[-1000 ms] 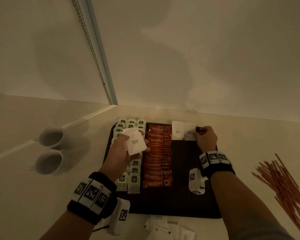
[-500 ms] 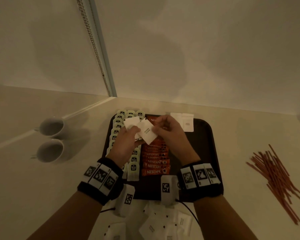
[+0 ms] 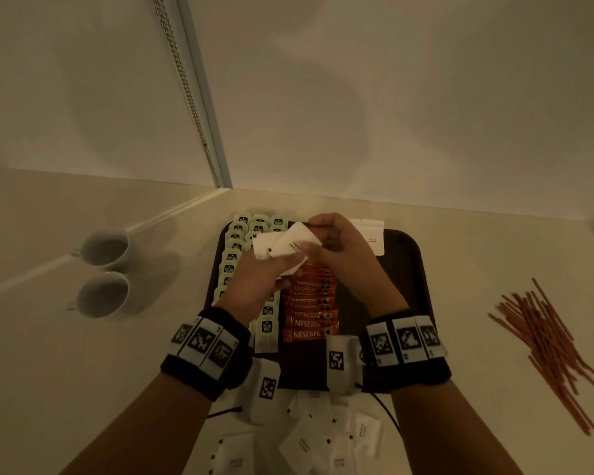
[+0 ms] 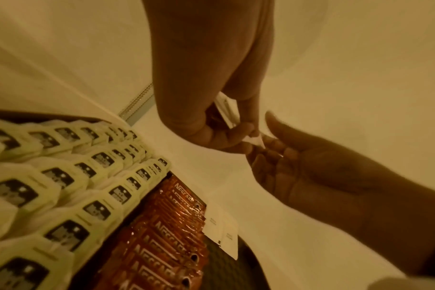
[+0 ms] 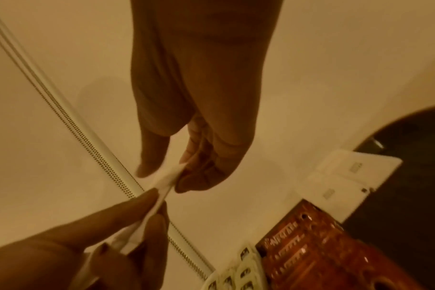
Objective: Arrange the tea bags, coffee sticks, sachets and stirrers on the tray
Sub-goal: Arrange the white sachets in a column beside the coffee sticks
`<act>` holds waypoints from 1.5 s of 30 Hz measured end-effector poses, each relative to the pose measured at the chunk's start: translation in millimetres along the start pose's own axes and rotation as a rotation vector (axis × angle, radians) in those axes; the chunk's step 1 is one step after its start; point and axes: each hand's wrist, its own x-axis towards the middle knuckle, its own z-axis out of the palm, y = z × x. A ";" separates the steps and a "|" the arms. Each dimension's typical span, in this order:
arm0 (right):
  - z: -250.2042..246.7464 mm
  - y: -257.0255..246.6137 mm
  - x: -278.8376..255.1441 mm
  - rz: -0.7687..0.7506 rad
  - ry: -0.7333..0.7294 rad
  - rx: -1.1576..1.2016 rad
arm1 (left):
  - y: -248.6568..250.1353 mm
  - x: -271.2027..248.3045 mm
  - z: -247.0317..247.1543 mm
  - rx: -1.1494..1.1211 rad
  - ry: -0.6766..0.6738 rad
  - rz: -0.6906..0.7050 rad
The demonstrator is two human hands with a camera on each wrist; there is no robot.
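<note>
A dark tray (image 3: 412, 269) holds rows of pale tea bags (image 3: 232, 257) on its left. Orange coffee sticks (image 3: 311, 315) lie down its middle, and two white sachets (image 3: 369, 236) lie at the far edge. Above the sticks my left hand (image 3: 271, 265) grips a small stack of white sachets (image 3: 270, 246). My right hand (image 3: 311, 236) pinches the top sachet (image 3: 297, 240) of that stack. In the right wrist view this sachet (image 5: 166, 177) shows edge-on between my right fingertips (image 5: 186, 182). Stirrers (image 3: 546, 344) lie in a loose pile on the counter to the right.
Two white cups (image 3: 105, 250) (image 3: 102, 294) stand on the counter left of the tray. Several loose sachets (image 3: 323, 437) lie on the counter in front of the tray, between my forearms. A wall with a bead chain (image 3: 186, 94) rises behind.
My right hand left the sachets at the tray's far edge, came back to my left hand and now pinches the top sachet of its stack. The left hand stayed over the tray.
</note>
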 end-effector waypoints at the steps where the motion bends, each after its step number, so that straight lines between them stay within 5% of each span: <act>1: -0.8 1.8 -1.8 -0.005 -0.015 -0.015 | 0.0 0.2 0.5 -0.020 0.018 -0.011; 12: -4.4 15.1 -7.4 0.135 0.005 0.038 | -4.4 4.8 2.1 0.005 0.076 -0.014; 16: -26.9 41.9 -2.7 0.244 0.206 0.116 | -7.1 4.6 -3.0 -0.121 0.125 -0.104; 20: -65.0 84.2 19.3 0.297 0.398 -0.222 | -2.4 -0.2 -13.0 -0.258 0.121 -0.164; 25: -80.4 108.4 46.6 0.318 0.361 -0.416 | -0.7 -0.4 -20.4 -0.263 0.099 -0.130; 31: -72.8 112.1 62.9 0.322 0.344 -0.376 | -1.3 3.3 -22.1 -0.244 0.091 -0.127; 42: -62.2 110.8 68.5 0.238 0.396 -0.574 | 1.5 3.4 -17.7 -0.214 0.076 -0.159; 45: -48.3 85.3 62.5 0.132 0.348 -0.462 | 1.3 5.2 -17.1 -0.192 0.073 -0.156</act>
